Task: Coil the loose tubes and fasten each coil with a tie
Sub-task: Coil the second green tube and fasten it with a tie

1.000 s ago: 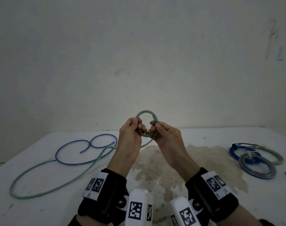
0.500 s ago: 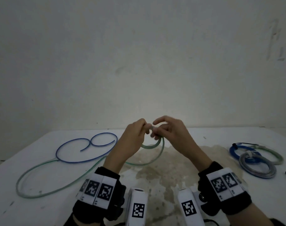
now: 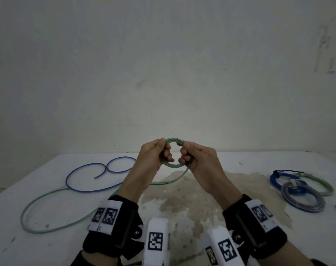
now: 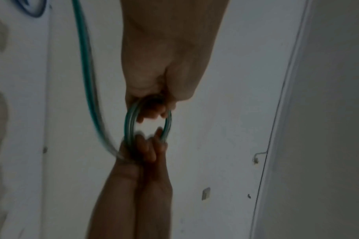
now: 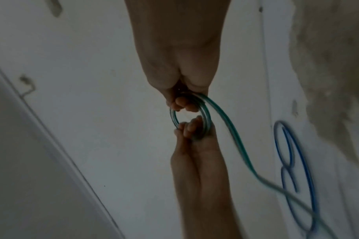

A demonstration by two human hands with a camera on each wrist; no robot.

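**Both hands grip a small green coil above the desk**

Up above the desk [image 3: 240, 237], the green tube [image 3: 174, 140] forms a small upright ring of several turns held between the two hands. The left hand [image 3: 153, 160] has its fingers curled round the ring's left side, thumb on top; the right hand [image 3: 199, 162] grips the right side the same way, fingertips tucked through the middle. From the right hand the uncoiled length drops behind the left forearm and sweeps in a wide loop across the left of the desk.

White and scuffed, the desk has a large brownish stain at its centre and stands against a plain pale wall. A loose blue tube [image 3: 90, 169] lies curled at the left, crossing the green one. At the right sit three finished coils [image 3: 301, 191], overlapping, with a black tie [image 3: 287, 171] at their far side.

Only the head view shows those coils. Closer in, the wrist views show the ring's separate strands [image 4: 129, 122] and the fingertips of both hands nearly meeting inside it [image 5: 191, 124].
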